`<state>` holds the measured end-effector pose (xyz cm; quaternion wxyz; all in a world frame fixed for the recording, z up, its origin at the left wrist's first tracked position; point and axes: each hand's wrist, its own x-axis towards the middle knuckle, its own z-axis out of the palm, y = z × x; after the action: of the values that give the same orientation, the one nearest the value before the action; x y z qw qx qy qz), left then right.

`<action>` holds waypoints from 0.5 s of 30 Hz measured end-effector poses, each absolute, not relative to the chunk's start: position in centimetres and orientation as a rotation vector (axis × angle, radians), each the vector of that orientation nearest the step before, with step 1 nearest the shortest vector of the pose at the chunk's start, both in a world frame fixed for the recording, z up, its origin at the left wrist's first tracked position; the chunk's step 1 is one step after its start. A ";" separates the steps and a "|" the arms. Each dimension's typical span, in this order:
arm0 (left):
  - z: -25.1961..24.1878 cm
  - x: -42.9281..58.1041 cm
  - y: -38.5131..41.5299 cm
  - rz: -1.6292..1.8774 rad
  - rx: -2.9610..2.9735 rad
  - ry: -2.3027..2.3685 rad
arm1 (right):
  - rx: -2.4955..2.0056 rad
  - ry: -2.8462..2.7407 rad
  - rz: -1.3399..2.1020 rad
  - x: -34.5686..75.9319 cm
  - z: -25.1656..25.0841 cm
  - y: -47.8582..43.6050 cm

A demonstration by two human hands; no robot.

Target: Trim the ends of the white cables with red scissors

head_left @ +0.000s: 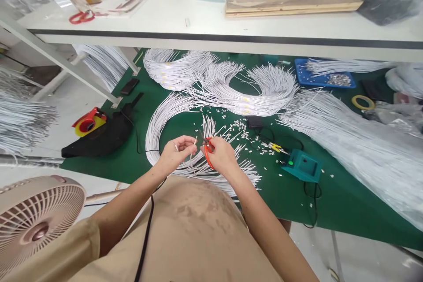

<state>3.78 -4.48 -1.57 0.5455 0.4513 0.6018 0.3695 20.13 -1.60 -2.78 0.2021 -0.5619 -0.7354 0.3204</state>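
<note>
My left hand [179,152] pinches the end of a white wire [195,141] between thumb and fingers. Close to its right, my right hand [220,155] is wrapped round red-handled pliers [208,154], their dark jaws pointing up and left toward the wire end. Whether the jaws touch the wire I cannot tell. Beneath both hands lies a curved bundle of white wires [154,130], with many loose ends fanned out to the right. Small pale pieces [243,128] are scattered on the green mat [128,167] beyond my right hand.
Further back are more wire bundles [254,99] and a blue tray [300,77] of small parts. To the right stand a teal device [302,165] and yellow-handled pliers [276,146]. At left are a tape dispenser [88,122] and a fan [39,224]. A white shelf [198,22] spans the back.
</note>
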 end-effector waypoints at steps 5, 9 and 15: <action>-1.7 3.8 -4.3 0.917 1.186 1.421 | -1.652 -2.350 0.705 20.2 -2.4 -1.7; -2.0 3.7 -4.3 0.922 1.276 1.483 | -1.688 -2.458 0.621 20.2 -2.1 -1.8; -1.9 3.9 -4.5 0.906 1.280 1.590 | -1.741 -2.472 0.600 20.1 -2.1 -2.0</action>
<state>3.86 -4.52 -1.94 0.4388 0.5151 0.6397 0.3645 20.09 -2.02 -2.07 0.0294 -0.5647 -0.8015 0.1945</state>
